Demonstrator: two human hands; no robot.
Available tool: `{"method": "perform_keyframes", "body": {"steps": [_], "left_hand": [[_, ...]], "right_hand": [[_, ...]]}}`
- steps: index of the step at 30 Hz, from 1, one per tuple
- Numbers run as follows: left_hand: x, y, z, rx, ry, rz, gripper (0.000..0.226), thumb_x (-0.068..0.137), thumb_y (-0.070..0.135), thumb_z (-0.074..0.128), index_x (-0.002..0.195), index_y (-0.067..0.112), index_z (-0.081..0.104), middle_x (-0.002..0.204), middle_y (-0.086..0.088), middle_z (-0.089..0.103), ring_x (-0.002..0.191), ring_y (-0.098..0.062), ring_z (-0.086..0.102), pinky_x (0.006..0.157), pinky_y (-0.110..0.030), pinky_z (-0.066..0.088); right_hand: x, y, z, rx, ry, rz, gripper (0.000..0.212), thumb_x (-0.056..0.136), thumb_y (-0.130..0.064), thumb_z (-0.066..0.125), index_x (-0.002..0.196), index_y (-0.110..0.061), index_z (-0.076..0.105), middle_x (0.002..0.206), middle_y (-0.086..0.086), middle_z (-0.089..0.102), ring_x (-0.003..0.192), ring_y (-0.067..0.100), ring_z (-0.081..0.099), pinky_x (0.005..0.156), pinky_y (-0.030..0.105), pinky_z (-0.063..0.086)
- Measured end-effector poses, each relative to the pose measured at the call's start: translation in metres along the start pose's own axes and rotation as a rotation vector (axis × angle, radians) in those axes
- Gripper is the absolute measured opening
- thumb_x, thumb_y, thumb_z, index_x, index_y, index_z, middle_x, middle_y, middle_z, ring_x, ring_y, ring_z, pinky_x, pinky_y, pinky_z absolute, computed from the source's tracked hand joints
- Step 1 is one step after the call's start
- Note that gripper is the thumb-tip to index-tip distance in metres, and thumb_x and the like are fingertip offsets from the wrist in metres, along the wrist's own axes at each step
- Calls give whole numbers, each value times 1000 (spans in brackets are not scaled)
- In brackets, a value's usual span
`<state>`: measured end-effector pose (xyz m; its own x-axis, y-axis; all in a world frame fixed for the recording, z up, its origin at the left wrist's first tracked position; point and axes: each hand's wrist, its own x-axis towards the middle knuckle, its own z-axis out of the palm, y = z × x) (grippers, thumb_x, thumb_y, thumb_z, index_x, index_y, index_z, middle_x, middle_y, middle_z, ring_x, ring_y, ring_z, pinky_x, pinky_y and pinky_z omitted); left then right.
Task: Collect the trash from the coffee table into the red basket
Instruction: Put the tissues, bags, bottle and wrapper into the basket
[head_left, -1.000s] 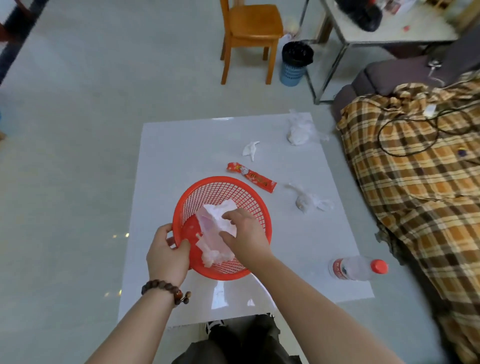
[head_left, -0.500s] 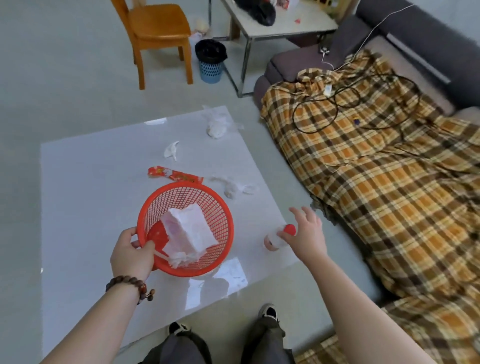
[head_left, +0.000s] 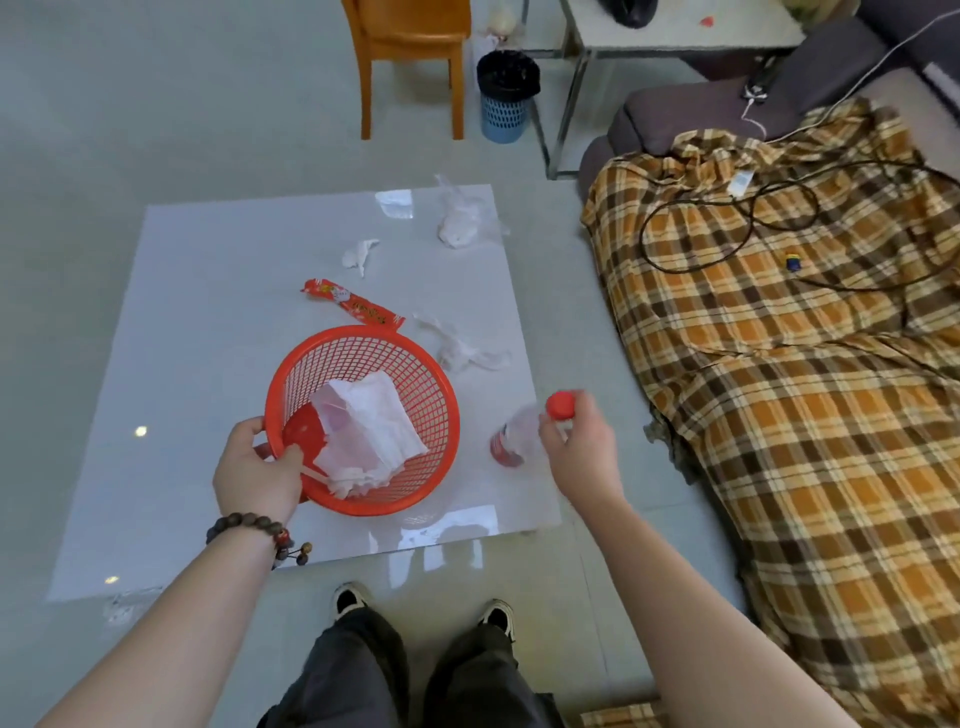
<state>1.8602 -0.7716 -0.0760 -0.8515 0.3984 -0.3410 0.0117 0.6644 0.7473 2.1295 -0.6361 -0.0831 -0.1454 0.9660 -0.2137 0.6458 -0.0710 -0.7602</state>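
Observation:
My left hand (head_left: 257, 470) grips the near rim of the red basket (head_left: 436, 395), which sits tilted on the pale coffee table (head_left: 197, 322). White crumpled paper (head_left: 371, 426) lies inside the basket. My right hand (head_left: 579, 447) holds a clear plastic bottle (head_left: 517, 434) with a red cap and red label, lifted just right of the basket. On the table lie a red snack wrapper (head_left: 353, 303), a small tissue (head_left: 358, 254), a crumpled tissue (head_left: 460, 351) and a clear plastic bag (head_left: 460, 223).
A sofa with a plaid orange blanket (head_left: 779, 389) and black cable runs along the right. Beyond the table stand a wooden chair (head_left: 410, 52), a small blue bin (head_left: 506, 96) with a black liner and a metal-legged side table (head_left: 675, 36). My shoes (head_left: 350, 600) are below the table edge.
My right hand left the paper in the basket, reached right to the bottle at the table edge and picked it up. The left hand kept hold of the basket.

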Motion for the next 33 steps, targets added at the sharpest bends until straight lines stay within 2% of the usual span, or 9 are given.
{"method": "perform_keyframes", "body": {"steps": [2, 5, 8, 12, 17, 20, 25, 30, 33], "left_hand": [[-8, 1, 2, -14, 9, -15, 32, 88, 13, 62, 118, 22, 56, 111, -14, 68, 95, -36, 68, 76, -55, 59], [-14, 4, 1, -65, -13, -38, 27, 89, 12, 62, 111, 26, 54, 113, -14, 68, 99, -37, 67, 80, -56, 58], [-18, 9, 0, -137, -50, -34, 24, 88, 12, 62, 107, 26, 55, 110, -14, 68, 99, -37, 68, 81, -55, 58], [-23, 13, -4, -188, -89, -22, 27, 89, 10, 63, 110, 25, 56, 111, -13, 67, 99, -36, 68, 78, -55, 59], [-27, 10, -15, -232, -105, -17, 28, 89, 10, 64, 111, 25, 56, 109, -13, 67, 97, -36, 68, 74, -55, 60], [-27, 6, -22, -238, -105, -24, 28, 88, 9, 64, 110, 26, 57, 106, -11, 67, 86, -33, 70, 62, -51, 61], [-29, -1, -28, -252, -122, -16, 27, 85, 5, 64, 104, 24, 60, 100, -12, 68, 85, -37, 70, 65, -54, 61], [-24, 6, -23, -277, -142, -11, 23, 87, 13, 66, 100, 30, 59, 105, -12, 71, 95, -36, 69, 71, -53, 60], [-17, 8, -23, -292, -136, -21, 24, 86, 16, 69, 97, 34, 58, 106, -13, 70, 94, -35, 70, 70, -54, 60]], "right_hand": [[4, -32, -21, 128, 103, -104, 11, 90, -23, 57, 97, -24, 48, 89, -6, 58, 85, 15, 60, 72, 27, 48], [1, -83, -41, 292, 219, -258, 12, 88, -22, 58, 90, -22, 46, 76, -12, 53, 65, -6, 56, 57, 6, 41], [-5, -120, -30, 352, 118, -357, 11, 86, -20, 59, 93, -20, 51, 75, -15, 56, 64, -13, 56, 57, 0, 38], [-15, -137, 20, 254, -150, -404, 22, 85, -22, 60, 103, -28, 50, 84, -11, 62, 73, 4, 56, 67, 17, 44], [-18, -139, 71, 158, -261, -450, 29, 89, -28, 54, 116, -26, 44, 84, -12, 62, 77, 0, 58, 64, 26, 48], [-20, -138, 88, 74, -331, -445, 38, 91, -28, 54, 126, -18, 42, 97, 6, 67, 83, 20, 63, 74, 42, 53], [-29, -136, 107, -85, -502, -542, 37, 90, -27, 56, 124, -20, 41, 97, 6, 66, 78, 19, 60, 65, 33, 45], [-39, -134, 118, -99, -603, -539, 37, 91, -26, 56, 125, -18, 46, 116, 11, 62, 103, 26, 59, 89, 40, 48], [-32, -132, 117, -114, -592, -508, 53, 88, -24, 61, 136, -21, 39, 137, 8, 53, 124, 25, 50, 104, 39, 41]]}}
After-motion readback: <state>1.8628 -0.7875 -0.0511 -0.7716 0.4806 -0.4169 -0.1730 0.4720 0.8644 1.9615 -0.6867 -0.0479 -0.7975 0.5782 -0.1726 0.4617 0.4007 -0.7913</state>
